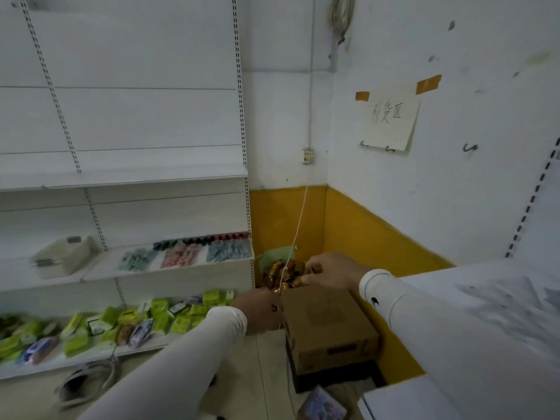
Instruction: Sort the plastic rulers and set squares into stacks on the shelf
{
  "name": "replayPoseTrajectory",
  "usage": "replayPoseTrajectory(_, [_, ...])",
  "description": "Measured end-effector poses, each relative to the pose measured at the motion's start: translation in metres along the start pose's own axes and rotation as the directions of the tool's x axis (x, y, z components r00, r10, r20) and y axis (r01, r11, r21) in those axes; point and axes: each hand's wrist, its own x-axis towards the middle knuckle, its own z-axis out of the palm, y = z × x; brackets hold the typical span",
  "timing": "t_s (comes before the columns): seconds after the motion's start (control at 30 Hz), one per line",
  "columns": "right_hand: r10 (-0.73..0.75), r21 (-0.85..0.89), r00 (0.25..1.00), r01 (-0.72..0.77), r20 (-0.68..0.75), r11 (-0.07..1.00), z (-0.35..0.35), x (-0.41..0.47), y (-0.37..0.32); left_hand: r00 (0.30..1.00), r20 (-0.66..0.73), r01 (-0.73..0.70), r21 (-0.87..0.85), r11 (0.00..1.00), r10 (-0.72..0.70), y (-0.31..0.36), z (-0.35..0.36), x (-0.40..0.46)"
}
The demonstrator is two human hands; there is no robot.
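Reaching over cardboard box [330, 328] in corner: right hand [327, 272] fingers curled, seemingly pinching white string [298, 225]; left hand [257, 310] at box edge, grip not discernible. Rulers, set squares: none identifiable; shelf [169, 268] holds packaged goods. Judged light, thin, stiff, slippery, brittle; grasp by long edges.
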Motion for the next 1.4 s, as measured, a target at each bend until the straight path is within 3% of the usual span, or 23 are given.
replayPoseTrajectory(0.27, [0.076, 0.058, 0.997, -0.076, 0.005, 0.995, -0.038, 0.102, 0.079, 0.998, 0.061, -0.025, 0.029, 0.999, 0.023, -0.018, -0.036, 0.146])
replayPoseTrajectory(0.43, [0.256, 0.077, 0.964, -0.251, -0.067, 0.965, -0.062, 0.110, 0.156, 0.968, 0.061, -0.247, 0.089, 0.965, 0.242, 0.018, -0.055, 0.244])
replayPoseTrajectory(0.53, [0.407, 0.081, 0.906, -0.400, -0.116, 0.913, -0.075, 0.086, 0.199, 0.915, 0.088, -0.399, 0.059, 0.915, 0.393, 0.061, -0.060, 0.300])
replayPoseTrajectory(0.63, [0.596, 0.105, 0.781, -0.587, -0.188, 0.803, -0.088, 0.042, 0.230, 0.799, 0.143, -0.597, 0.060, 0.800, 0.585, 0.120, -0.065, 0.338])
replayPoseTrajectory(0.83, [0.881, 0.198, 0.400, -0.870, -0.251, 0.451, -0.101, -0.071, 0.242, 0.456, 0.166, -0.886, -0.011, 0.464, 0.875, 0.238, -0.060, 0.360])
replayPoseTrajectory(0.97, [0.957, 0.283, 0.152, -0.933, -0.246, 0.221, -0.079, -0.140, 0.216, 0.255, 0.183, -0.957, -0.096, 0.275, 0.950, 0.294, -0.040, 0.334])
replayPoseTrajectory(1.1, [0.972, 0.329, -0.008, -0.942, -0.236, 0.072, -0.064, -0.190, 0.189, 0.065, 0.287, -0.992, -0.081, 0.091, 0.956, 0.321, -0.022, 0.298])
replayPoseTrajectory(1.2, [0.969, 0.365, -0.065, -0.930, -0.238, 0.027, -0.057, -0.212, 0.175, 0.018, 0.315, -0.999, -0.042, 0.033, 0.949, 0.332, -0.017, 0.282])
replayPoseTrajectory(1.4, [0.962, 0.403, -0.098, -0.915, -0.253, 0.013, -0.049, -0.237, 0.164, 0.040, 0.347, -0.995, -0.068, 0.067, 0.937, 0.347, -0.015, 0.263])
